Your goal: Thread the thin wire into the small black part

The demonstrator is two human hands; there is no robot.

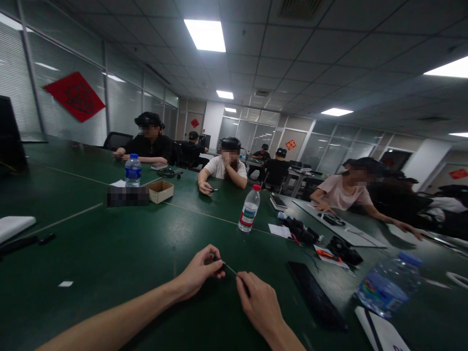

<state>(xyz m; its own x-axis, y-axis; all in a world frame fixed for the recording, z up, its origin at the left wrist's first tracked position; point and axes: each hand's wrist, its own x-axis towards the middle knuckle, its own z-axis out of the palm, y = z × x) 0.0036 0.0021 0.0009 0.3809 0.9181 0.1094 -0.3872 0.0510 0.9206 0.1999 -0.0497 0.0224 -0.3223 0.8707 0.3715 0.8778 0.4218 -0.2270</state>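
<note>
Head view: thin rod (230, 268) is pinched by fingers of L hand (197, 274) & R hand (261, 300), bared betw. them (ends hidden); two-handed holding apparently underway, steady grip prob. called for next.

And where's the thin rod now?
In the head view, the thin rod is at lower centre, bridging the left hand and the right hand, nearer the camera than the red-capped bottle.
</note>
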